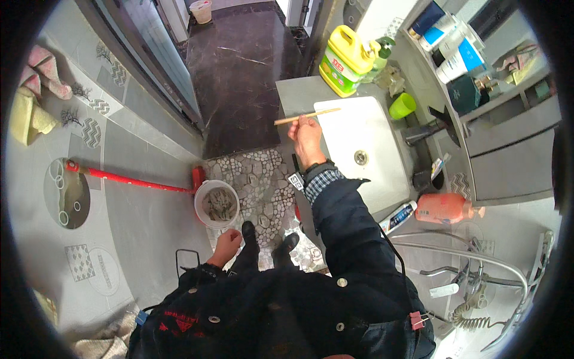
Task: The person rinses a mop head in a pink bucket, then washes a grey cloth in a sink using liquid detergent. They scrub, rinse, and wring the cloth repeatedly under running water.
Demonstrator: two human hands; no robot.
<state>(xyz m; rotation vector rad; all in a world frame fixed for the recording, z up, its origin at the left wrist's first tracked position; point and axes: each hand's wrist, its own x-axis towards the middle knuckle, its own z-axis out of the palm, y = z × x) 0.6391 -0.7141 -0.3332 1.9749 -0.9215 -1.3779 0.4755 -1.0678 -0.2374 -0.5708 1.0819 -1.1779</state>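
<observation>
My right hand (306, 135) holds a slim pair of light wooden sticks (309, 116), which look like chopsticks, pinched level between thumb and fingers. It is over the near-left rim of a white rectangular sink (381, 148) with a metal drain (361, 157). Low at my left side, my left hand (228, 246) has its fingers curled, and nothing shows in it. Just beyond that hand stands a white plastic bucket (200, 221) with a grey-brown tangled mass (219, 204) inside, too unclear to name.
A yellow jug of Liby detergent (345, 60), a green cup (402, 106), a black faucet (423, 132), a toothpaste tube (399, 217) and an orange pump bottle (441, 208) surround the sink. A red pole (134, 180) leans across the left wall. Beyond the pebble-patterned floor (260, 179) lies dark tile (244, 80).
</observation>
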